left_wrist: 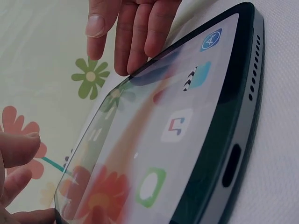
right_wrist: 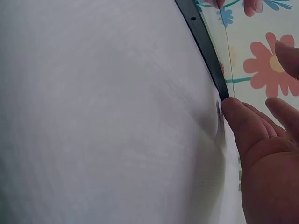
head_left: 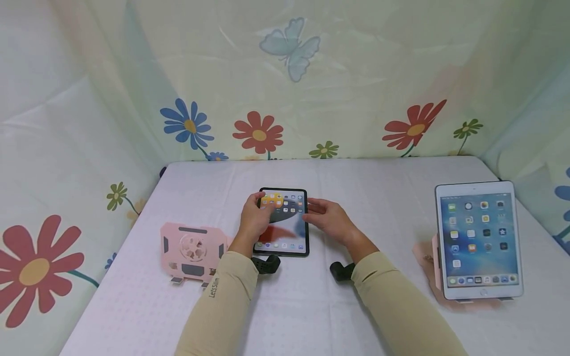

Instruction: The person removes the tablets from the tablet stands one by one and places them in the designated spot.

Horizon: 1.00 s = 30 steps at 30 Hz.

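Note:
A tablet (head_left: 289, 227) in a black case, its screen lit with app icons, lies face up on the white-covered table. My left hand (head_left: 255, 217) is at the tablet's left side, a finger by its upper left corner and the thumb over the screen. At the right edge, my right hand (head_left: 331, 217) has its fingers extended toward the tablet. The right wrist view shows a fingertip of it right at the dark case edge (right_wrist: 205, 51). Seen from the left wrist, the tablet's speaker holes and charging port (left_wrist: 231, 165) face the camera.
A pink tablet stand (head_left: 193, 249) with a round cutout is on the left. On the right, a white tablet (head_left: 481, 242) leans on another pink stand (head_left: 436, 272). Black wrist camera mounts (head_left: 267, 264) sit by both sleeves. A flowered curtain (head_left: 356, 74) surrounds the table.

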Motion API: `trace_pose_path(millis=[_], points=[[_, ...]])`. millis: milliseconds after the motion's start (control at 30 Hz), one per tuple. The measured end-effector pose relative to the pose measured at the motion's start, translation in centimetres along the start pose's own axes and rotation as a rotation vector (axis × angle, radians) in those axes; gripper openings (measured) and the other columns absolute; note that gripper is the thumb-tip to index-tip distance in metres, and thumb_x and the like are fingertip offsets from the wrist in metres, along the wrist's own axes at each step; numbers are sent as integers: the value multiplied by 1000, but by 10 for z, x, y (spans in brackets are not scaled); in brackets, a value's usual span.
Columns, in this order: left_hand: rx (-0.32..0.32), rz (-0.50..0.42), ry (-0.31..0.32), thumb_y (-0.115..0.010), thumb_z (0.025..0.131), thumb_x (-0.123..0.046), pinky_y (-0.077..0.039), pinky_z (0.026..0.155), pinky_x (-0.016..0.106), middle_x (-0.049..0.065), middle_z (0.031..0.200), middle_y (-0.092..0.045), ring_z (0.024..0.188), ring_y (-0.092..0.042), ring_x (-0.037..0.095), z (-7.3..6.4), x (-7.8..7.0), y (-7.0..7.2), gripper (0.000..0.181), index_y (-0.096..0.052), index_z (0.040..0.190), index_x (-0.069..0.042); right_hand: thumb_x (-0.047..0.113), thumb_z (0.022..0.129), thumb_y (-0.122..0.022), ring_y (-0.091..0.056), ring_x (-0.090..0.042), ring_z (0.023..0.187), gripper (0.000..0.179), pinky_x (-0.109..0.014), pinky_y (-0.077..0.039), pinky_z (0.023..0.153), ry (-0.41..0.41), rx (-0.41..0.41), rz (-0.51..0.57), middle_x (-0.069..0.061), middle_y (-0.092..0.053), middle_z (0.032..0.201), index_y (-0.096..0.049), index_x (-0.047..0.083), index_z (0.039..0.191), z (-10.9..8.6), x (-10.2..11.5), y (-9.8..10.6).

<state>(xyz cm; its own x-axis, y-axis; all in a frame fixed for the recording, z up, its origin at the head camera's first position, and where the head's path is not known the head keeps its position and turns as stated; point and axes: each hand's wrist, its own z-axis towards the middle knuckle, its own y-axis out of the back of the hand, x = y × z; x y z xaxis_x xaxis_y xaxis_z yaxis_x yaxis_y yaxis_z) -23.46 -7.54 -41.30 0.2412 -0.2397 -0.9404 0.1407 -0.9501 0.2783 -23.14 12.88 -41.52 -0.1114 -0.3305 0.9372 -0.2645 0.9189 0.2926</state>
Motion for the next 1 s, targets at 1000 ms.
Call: trace_pose_path(millis=[1000], points=[[-13, 40, 91, -62, 99, -23, -46, 103, 41, 12, 144, -47, 121, -50, 29, -1, -2, -1, 50, -46, 146, -16, 17, 94, -71, -49, -28, 134, 68, -43, -39, 109, -13, 18, 1, -17, -46, 150, -39, 5, 152, -1, -1, -7]])
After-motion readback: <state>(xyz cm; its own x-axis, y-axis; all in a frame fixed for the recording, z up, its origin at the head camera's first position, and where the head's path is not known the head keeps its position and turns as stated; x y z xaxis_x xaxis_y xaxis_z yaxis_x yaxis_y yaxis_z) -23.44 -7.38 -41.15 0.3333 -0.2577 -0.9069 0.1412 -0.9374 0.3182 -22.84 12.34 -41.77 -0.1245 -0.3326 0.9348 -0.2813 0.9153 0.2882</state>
